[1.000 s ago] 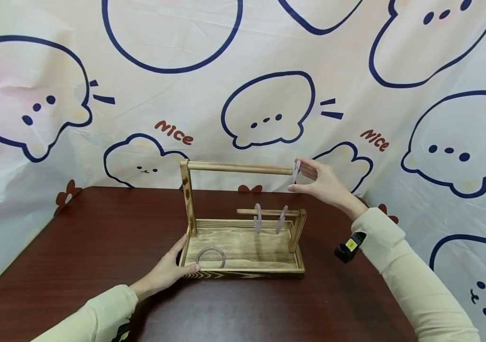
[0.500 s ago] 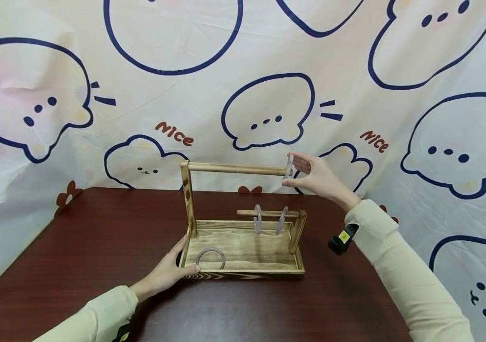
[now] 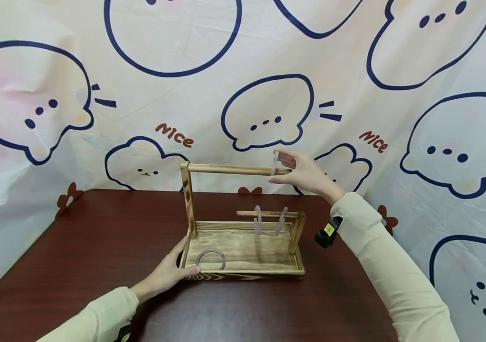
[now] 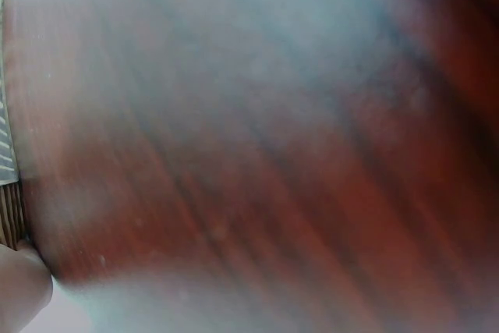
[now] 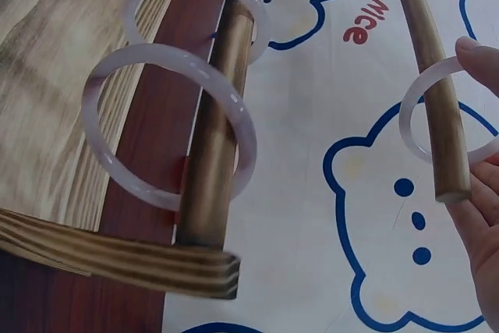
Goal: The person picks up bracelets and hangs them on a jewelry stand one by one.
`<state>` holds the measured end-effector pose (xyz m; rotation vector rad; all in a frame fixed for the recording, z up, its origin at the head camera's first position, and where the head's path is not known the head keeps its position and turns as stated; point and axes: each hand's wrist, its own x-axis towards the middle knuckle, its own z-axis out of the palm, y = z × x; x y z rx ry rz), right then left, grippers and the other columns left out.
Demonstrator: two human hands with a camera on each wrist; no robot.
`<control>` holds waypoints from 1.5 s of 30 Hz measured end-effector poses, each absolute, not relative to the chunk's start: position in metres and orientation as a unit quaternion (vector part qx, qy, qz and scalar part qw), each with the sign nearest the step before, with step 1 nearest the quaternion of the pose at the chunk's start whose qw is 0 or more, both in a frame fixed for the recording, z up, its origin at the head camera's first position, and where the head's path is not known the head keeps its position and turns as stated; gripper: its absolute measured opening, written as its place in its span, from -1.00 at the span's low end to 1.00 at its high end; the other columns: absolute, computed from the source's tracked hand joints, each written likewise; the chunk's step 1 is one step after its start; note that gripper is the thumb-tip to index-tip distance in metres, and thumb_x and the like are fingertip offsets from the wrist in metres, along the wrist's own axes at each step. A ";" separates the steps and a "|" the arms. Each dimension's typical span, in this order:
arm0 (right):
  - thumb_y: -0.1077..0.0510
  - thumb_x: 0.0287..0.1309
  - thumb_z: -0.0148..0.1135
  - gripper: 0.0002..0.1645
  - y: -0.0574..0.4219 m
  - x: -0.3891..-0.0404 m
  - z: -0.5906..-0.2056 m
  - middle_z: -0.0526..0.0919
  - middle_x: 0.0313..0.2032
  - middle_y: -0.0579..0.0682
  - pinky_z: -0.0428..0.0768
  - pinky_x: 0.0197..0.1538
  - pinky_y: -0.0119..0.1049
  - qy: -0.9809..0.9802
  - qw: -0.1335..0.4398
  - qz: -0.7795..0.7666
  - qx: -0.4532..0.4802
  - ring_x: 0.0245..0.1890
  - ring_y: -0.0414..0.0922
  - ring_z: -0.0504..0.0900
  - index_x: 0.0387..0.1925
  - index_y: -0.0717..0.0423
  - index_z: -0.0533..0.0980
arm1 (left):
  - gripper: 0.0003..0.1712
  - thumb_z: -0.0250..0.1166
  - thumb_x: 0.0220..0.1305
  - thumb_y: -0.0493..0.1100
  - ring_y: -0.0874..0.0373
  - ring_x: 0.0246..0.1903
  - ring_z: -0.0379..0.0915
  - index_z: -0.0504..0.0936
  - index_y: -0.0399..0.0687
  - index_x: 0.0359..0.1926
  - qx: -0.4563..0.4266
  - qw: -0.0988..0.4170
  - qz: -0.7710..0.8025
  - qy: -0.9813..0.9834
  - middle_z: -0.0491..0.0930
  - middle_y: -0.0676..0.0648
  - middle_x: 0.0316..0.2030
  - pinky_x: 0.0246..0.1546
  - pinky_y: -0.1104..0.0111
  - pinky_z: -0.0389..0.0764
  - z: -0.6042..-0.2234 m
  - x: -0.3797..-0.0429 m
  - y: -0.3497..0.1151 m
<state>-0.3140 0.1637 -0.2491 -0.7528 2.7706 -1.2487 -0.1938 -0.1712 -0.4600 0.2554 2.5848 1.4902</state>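
In the head view, my right hand [image 3: 304, 173] pinches a pale lilac bangle [image 3: 274, 164] between thumb and fingers. The right wrist view shows this bangle [image 5: 415, 118] encircling the upper rod [image 5: 440, 115], a little inward from its free end. My left hand [image 3: 163, 275] holds the front left corner of the wooden bracelet stand [image 3: 243, 273], thumb on the rim; its other fingers are partly hidden. Two more bangles, one at the left [image 3: 258, 220] and one at the right [image 3: 281, 221], hang on the lower rod [image 3: 244, 213]. Another bangle [image 3: 211, 251] lies in the tray, front left.
The stand sits on a dark red-brown table [image 3: 110, 237]. Its upper rod [image 3: 234, 169] is carried by a post [image 3: 188, 199] on the left, the lower rod by a post [image 3: 296, 232] on the right. A cartoon-printed cloth [image 3: 200, 104] hangs behind.
My right hand has moved left with its bangle, from the free end of the upper rod to further along it. The left hand and the stand have stayed in place.
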 end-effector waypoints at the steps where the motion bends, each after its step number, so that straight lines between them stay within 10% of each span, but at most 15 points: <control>1: -0.06 -0.16 0.45 -0.05 0.162 -0.314 -0.248 0.26 0.31 -0.05 0.29 0.26 -0.09 0.885 0.004 -0.396 -0.243 0.28 -0.03 0.30 0.30 -0.14 0.22 | 0.16 0.37 0.04 0.05 -0.15 0.39 -0.35 -0.22 -0.09 0.44 0.086 0.073 0.496 0.861 -0.23 -0.21 0.43 0.28 -0.11 -0.06 -0.460 -0.194 -0.171; 45: -0.09 -0.21 0.47 -0.02 0.091 -0.315 -0.242 0.33 0.27 0.01 0.32 0.26 -0.26 0.873 0.009 -0.359 -0.329 0.26 -0.09 0.34 0.27 0.05 0.23 | 0.15 0.37 0.04 0.03 -0.17 0.39 -0.34 -0.21 -0.08 0.44 0.083 0.070 0.493 0.863 -0.22 -0.23 0.42 0.28 -0.12 -0.04 -0.457 -0.193 -0.170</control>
